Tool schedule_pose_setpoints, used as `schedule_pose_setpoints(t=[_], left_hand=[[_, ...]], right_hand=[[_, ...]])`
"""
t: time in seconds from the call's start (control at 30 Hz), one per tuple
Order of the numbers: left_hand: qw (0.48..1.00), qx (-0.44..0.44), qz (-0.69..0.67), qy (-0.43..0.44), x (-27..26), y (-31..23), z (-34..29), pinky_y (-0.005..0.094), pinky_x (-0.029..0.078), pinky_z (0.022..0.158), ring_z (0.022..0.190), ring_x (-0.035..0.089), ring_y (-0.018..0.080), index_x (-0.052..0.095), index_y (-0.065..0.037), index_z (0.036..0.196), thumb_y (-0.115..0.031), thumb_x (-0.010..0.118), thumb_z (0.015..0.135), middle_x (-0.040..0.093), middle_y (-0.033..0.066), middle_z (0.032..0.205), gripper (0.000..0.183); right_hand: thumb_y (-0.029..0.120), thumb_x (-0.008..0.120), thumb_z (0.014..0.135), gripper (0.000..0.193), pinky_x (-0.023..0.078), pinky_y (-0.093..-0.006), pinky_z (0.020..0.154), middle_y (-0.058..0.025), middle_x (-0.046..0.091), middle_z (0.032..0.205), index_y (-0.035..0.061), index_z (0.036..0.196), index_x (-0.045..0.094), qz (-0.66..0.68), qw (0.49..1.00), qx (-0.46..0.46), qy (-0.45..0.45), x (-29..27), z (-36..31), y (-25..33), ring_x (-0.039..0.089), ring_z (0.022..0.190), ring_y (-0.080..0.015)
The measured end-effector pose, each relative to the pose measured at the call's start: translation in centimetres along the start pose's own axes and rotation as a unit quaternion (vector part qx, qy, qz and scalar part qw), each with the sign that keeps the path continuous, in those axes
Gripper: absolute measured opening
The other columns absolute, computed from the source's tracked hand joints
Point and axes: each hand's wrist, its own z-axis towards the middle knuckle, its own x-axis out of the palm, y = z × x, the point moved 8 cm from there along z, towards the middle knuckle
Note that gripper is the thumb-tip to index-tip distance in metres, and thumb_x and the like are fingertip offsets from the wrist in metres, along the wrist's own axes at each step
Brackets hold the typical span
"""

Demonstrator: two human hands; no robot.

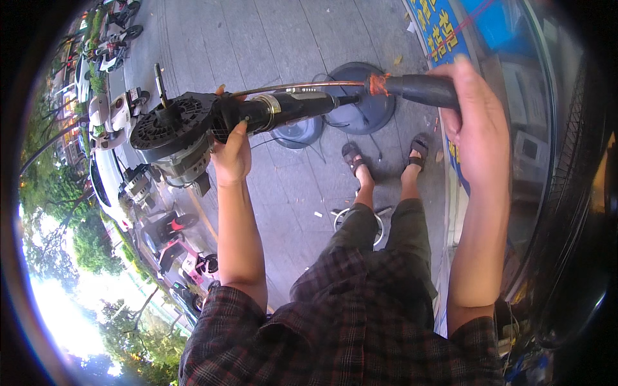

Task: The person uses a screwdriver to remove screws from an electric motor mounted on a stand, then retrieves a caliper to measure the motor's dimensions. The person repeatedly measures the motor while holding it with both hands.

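Left hand (232, 154): you clamp one tool (290, 109), upper centre.
Right hand (476, 122): you wrap one handle (423, 90) of one rod (306, 86), upper right.
Motor (177, 138): one, upper left.

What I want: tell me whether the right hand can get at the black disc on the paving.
Probably not: the right hand is holding a black handle, and the black disc lies well below, on the paving.
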Motion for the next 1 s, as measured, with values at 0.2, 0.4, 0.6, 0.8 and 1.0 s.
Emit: schedule_pose_setpoints(t=[0.2, 0.4, 0.6, 0.8, 1.0], left_hand=[[0.998, 0.026, -0.023, -0.044, 0.0, 0.3, -0.2, 0.0490, 0.035, 0.123, 0.140, 0.052, 0.0306, 0.044, 0.000, 0.153, 0.003, 0.066, 0.088, 0.055, 0.0172, 0.148, 0.068], [0.996, 0.033, 0.002, -0.079, -0.2, 0.8, -0.4, 0.0503, 0.032, 0.124, 0.140, 0.052, 0.0315, 0.045, 0.000, 0.153, -0.006, 0.066, 0.090, 0.059, 0.0182, 0.143, 0.067], [0.996, 0.029, 0.003, -0.080, 0.3, 0.5, -0.7, 0.0484, 0.035, 0.122, 0.138, 0.053, 0.0305, 0.044, 0.001, 0.154, -0.008, 0.067, 0.090, 0.061, 0.0170, 0.140, 0.068], [0.998, 0.023, -0.018, -0.060, 0.2, 0.6, -0.6, 0.0465, 0.036, 0.122, 0.140, 0.053, 0.0291, 0.044, 0.001, 0.154, -0.002, 0.068, 0.091, 0.058, 0.0149, 0.143, 0.067], [0.998, 0.019, -0.012, -0.065, 0.4, 0.2, -1.5, 0.0473, 0.033, 0.125, 0.146, 0.046, 0.0302, 0.039, -0.003, 0.158, -0.002, 0.071, 0.092, 0.053, 0.0150, 0.150, 0.073]], right_hand=[[0.037, 0.058, 0.109, 0.034, 0.031, -0.0214, 0.056, 0.0066, 0.048, 0.071, 0.0059, 0.108, 0.071, -0.032, 0.982, -0.146, -0.116, 2.0, -0.6, 1.2, 0.041, 0.063, -0.0033], [0.042, 0.057, 0.110, 0.039, 0.036, -0.0227, 0.060, 0.0041, 0.051, 0.071, 0.0045, 0.109, 0.069, -0.108, 0.972, -0.199, -0.064, 1.0, 0.2, 1.8, 0.045, 0.065, -0.0046], [0.039, 0.060, 0.109, 0.037, 0.038, -0.0221, 0.063, 0.0030, 0.054, 0.077, 0.0035, 0.120, 0.064, -0.224, 0.975, -0.001, -0.011, -0.3, 0.9, 0.4, 0.050, 0.071, -0.0054], [0.037, 0.060, 0.109, 0.034, 0.035, -0.0211, 0.059, 0.0051, 0.052, 0.077, 0.0058, 0.118, 0.067, -0.084, 0.989, -0.103, -0.058, 0.9, -0.2, 1.0, 0.045, 0.067, -0.0030], [0.034, 0.062, 0.109, 0.030, 0.043, -0.0194, 0.070, 0.0018, 0.058, 0.087, 0.0045, 0.114, 0.065, -0.098, 0.980, -0.171, -0.027, 0.7, -0.1, 0.7, 0.054, 0.081, -0.0031]])
